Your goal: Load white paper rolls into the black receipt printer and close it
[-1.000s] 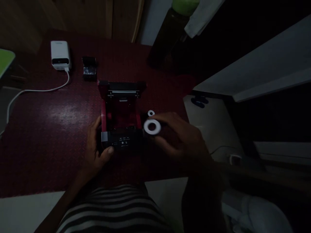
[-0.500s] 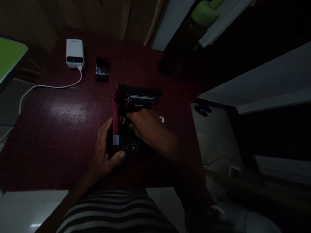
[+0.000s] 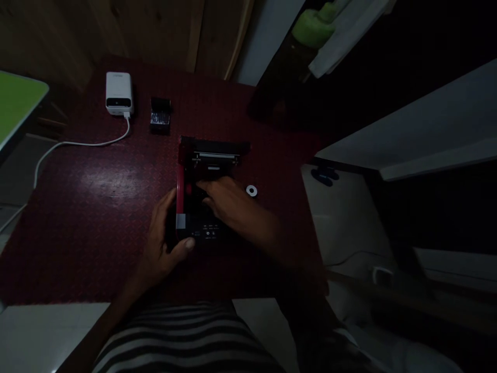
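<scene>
A red-and-black label printer (image 3: 180, 189) stands on the table with its lid (image 3: 217, 145) raised at the back. Small buttons and lettering show on its black front panel (image 3: 207, 234). My left hand (image 3: 161, 246) steadies the printer, fingers along its left side and thumb at the front left corner. Into the open bay reaches my right hand (image 3: 223, 199), index finger forward and thumb bent close below it. The bay is too dark to show what those fingers hold. A small white ring-shaped roll end (image 3: 251, 190) lies just right of the printer.
A white power bank (image 3: 119, 90) with a white cable (image 3: 83, 143) sits at the back left. Beside it is a black spool-like piece (image 3: 160, 116). A green-capped bottle (image 3: 312, 31) stands at the back right. The red patterned table (image 3: 97, 223) has its right edge near slippers on the floor.
The view has shifted slightly, and the printer appears a little further left. A white curved edge inside the bay no longer shows. The white ring is now fully uncovered beside my right hand.
</scene>
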Available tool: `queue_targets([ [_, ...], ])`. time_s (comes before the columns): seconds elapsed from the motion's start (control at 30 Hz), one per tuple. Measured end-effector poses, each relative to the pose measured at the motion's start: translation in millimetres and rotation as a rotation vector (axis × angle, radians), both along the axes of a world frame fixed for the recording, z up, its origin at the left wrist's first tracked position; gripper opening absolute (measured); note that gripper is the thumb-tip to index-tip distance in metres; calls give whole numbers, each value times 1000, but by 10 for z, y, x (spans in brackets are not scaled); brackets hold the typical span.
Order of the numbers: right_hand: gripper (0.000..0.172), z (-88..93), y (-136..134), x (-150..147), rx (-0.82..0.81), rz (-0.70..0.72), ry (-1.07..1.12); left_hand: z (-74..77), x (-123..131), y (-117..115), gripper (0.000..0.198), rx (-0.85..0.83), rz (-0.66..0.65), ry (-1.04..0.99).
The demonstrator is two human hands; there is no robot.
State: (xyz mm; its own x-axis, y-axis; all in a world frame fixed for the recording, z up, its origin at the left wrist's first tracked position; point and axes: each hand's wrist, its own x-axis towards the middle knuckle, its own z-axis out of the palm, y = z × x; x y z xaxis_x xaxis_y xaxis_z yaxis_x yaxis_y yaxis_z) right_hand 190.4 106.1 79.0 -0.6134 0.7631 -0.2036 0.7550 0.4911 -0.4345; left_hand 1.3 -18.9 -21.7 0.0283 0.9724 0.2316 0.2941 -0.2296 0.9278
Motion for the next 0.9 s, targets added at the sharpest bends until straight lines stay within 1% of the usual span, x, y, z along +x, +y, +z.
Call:
queue_targets([
  [0.1,52,16,-68,197,19,71,167,147,-83,6,80,-96,-13,-42],
  [0.17,54,67,-158,330,41,108,272,279,-128,112,74,-155,43,-87],
  [0.23,49,113,-262,424,64,139,359,419,-150,332,68,-116,128,-107],
  [0.3,38,116,-357,461,128,144,407,546,-143,638,70,-11,188,-113],
  [0.33,31,95,-398,459,180,140,416,600,-129,801,73,52,203,-110],
  [0.37,27,62,-436,448,244,132,417,645,-109,953,73,76,188,-94],
  [0.4,26,19,-475,432,319,113,420,680,-83,1084,73,95,185,-93],
  [0.47,27,-77,-564,396,473,59,435,723,-24,1245,72,123,202,-139],
  [0.5,27,-123,-617,380,545,30,442,730,7,1266,66,119,208,-166],
  [0.57,24,-199,-740,354,678,-37,438,720,63,1195,50,96,219,-210],
  [0.67,19,-262,-916,326,820,-133,382,661,120,907,23,28,247,-230],
  [0.7,18,-274,-957,319,851,-157,357,635,133,797,27,-17,249,-242],
  [0.77,16,-295,-1001,311,873,-189,328,582,153,599,49,-134,250,-298],
  [0.8,15,-307,-1005,310,864,-196,335,558,162,520,57,-194,243,-329],
  [0.83,14,-320,-1000,312,842,-200,356,538,171,457,62,-262,232,-358],
  [0.9,16,-348,-981,319,779,-200,409,515,188,378,65,-363,215,-403],
])
